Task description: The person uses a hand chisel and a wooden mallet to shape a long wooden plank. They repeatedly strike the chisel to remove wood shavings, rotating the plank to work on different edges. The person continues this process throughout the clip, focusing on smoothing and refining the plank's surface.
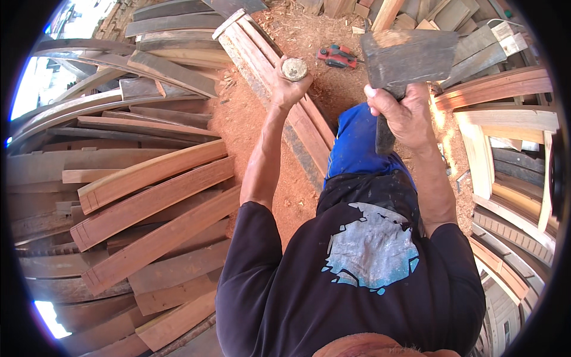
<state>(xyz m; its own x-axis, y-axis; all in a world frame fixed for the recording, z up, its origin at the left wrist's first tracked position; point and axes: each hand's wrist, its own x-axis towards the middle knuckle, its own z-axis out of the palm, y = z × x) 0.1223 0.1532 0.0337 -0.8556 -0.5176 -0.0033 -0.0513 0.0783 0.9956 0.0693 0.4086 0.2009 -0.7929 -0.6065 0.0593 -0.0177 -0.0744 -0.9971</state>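
Observation:
My left hand (288, 92) is closed around a round wooden tool handle (294, 69). The pale, worn end of this handle faces up, and its lower part is hidden below my fist. Under that hand a long reddish timber piece (309, 132) runs slantwise from the upper left down toward my legs. My right hand (410, 113) grips a dark wooden mallet (410, 55) by its handle. The mallet's broad, worn head is raised to the right of the timber, apart from the left hand's tool.
Curved and straight planks (154, 202) are stacked along the left. More boards and frame pieces (505, 119) stand on the right. A red and black power tool (339, 56) lies on the sawdust-covered floor (250, 119) beyond my hands. Offcuts (446, 18) fill the far right.

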